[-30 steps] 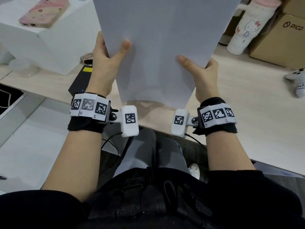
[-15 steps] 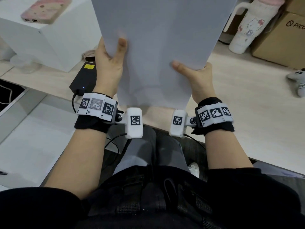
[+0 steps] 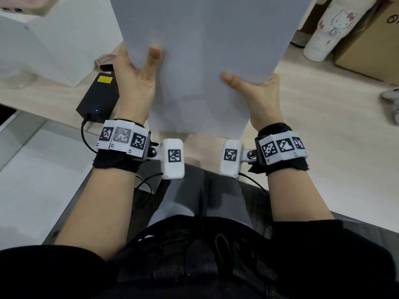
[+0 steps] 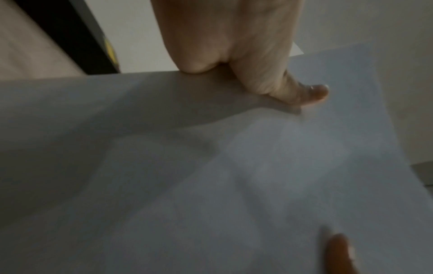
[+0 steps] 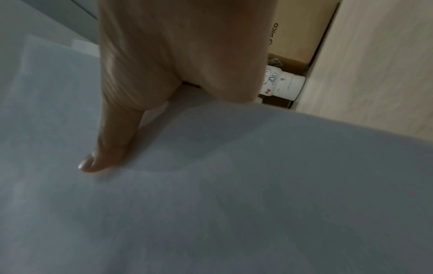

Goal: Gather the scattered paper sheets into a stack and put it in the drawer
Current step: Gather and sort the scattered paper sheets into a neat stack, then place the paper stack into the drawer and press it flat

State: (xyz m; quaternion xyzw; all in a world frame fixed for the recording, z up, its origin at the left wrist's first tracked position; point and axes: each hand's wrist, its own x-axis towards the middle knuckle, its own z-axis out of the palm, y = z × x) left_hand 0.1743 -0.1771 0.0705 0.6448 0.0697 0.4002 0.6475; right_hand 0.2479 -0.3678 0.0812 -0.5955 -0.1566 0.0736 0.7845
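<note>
A stack of white paper sheets [image 3: 205, 57] stands nearly upright in front of me, its lower edge just above the desk's near edge. My left hand [image 3: 135, 76] grips its left side, thumb on the front face and fingers hidden behind. My right hand [image 3: 258, 93] grips the right side the same way. In the left wrist view the paper stack [image 4: 234, 176] fills the frame with my thumb pressed on it. The right wrist view shows the paper stack [image 5: 211, 204] under my right thumb. No drawer is in view.
A black power adapter [image 3: 98, 97] with a cable lies on the light wood desk [image 3: 323, 126] left of my left hand. A white box [image 3: 49, 37] stands at far left. A white cartoon tumbler [image 3: 330, 26], a cardboard box [image 3: 371, 44] and a game controller [image 3: 390, 102] sit right.
Both hands have lifted the stack a little and moved it slightly right and away from me. Both grips stay the same.
</note>
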